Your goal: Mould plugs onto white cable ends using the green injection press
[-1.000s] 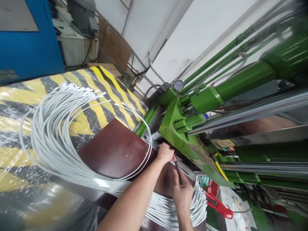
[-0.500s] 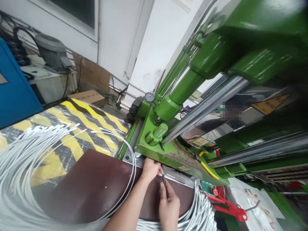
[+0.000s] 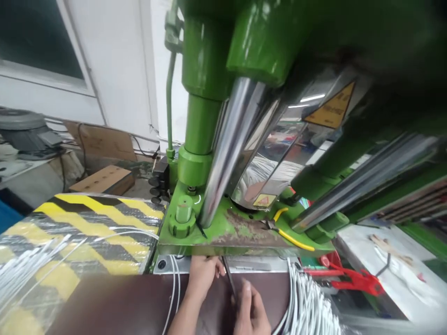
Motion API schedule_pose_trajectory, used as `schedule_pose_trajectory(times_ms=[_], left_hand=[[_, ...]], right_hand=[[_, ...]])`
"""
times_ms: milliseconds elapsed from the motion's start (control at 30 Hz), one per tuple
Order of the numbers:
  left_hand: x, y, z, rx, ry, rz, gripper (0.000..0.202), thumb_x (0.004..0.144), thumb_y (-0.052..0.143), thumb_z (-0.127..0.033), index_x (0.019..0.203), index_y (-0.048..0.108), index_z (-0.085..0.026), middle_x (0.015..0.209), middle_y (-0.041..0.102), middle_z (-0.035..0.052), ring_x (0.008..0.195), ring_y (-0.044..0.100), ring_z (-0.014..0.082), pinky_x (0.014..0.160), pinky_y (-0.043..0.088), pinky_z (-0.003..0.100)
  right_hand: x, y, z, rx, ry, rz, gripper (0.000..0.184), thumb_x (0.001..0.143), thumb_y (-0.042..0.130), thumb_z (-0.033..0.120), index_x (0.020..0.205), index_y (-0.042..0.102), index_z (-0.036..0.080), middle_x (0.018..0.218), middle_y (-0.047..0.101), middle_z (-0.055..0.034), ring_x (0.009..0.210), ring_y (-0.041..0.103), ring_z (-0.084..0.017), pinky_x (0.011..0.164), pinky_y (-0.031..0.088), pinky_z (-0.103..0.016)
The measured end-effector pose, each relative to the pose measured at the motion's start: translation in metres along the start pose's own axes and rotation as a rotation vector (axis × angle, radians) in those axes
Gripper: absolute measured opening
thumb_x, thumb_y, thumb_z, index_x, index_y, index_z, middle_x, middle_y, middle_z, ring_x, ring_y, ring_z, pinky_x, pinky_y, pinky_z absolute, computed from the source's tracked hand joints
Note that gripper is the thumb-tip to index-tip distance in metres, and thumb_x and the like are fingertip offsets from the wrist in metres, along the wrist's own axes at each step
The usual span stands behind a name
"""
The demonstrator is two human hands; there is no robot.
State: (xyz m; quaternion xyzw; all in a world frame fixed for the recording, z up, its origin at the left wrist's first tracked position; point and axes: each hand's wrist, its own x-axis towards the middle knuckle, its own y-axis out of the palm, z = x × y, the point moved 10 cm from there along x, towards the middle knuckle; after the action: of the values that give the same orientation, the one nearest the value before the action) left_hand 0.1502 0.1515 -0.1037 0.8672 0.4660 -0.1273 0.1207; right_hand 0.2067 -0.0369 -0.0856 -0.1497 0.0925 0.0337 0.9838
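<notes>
My left hand [image 3: 203, 273] reaches to the metal mould plate [image 3: 251, 264] beneath the green press plate [image 3: 237, 232]. Its visible fingers are curled in; the fingertips deeper in are hidden under the press, and what they pinch cannot be made out. My right hand [image 3: 252, 311] is closed around a thin dark rod-like tool [image 3: 228, 274], whose far end points up to the mould edge beside my left fingers. Below both hands lies a dark brown board [image 3: 129, 302]. White cables [image 3: 176, 284] run past the left wrist, and a thick bundle of white cables [image 3: 307, 298] hangs at right.
Yellow-handled pliers [image 3: 293, 238] lie on the press plate. Chrome columns [image 3: 226, 149] rise from it. To the right are a red-handled tool [image 3: 363, 279] and a white table [image 3: 401, 279]. A striped yellow-black surface [image 3: 104, 214] with cable ends is at left.
The view has turned and moved nearer the press, so it looks more upright. My right hand has drawn back a little from the left, and more of the rod shows.
</notes>
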Motion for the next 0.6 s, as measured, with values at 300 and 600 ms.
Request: schedule_pose_trajectory(times_ms=[300, 600], left_hand=[[-0.001, 0.003, -0.019, 0.063, 0.140, 0.100, 0.049, 0.084, 0.049, -0.055, 0.054, 0.051, -0.016, 0.043, 0.046, -0.0057, 0.043, 0.046, 0.0100, 0.052, 0.042, 0.026], [0.003, 0.010, -0.010, 0.128, 0.133, 0.150, 0.060, 0.085, 0.037, -0.060, 0.044, 0.051, -0.019, 0.045, 0.054, -0.0005, 0.050, 0.053, 0.0154, 0.065, 0.040, 0.032]], right_hand=[[0.011, -0.032, 0.003, 0.358, 0.072, -0.343, 0.061, 0.078, 0.045, 0.065, 0.091, 0.067, 0.010, 0.074, 0.063, -0.0074, 0.063, 0.059, -0.015, 0.059, 0.050, -0.026], [0.020, -0.030, -0.010, 0.561, 0.102, -0.433, 0.061, 0.075, 0.035, 0.072, 0.060, 0.057, 0.018, 0.032, 0.025, 0.0071, 0.026, 0.026, -0.010, 0.030, 0.021, -0.027]])
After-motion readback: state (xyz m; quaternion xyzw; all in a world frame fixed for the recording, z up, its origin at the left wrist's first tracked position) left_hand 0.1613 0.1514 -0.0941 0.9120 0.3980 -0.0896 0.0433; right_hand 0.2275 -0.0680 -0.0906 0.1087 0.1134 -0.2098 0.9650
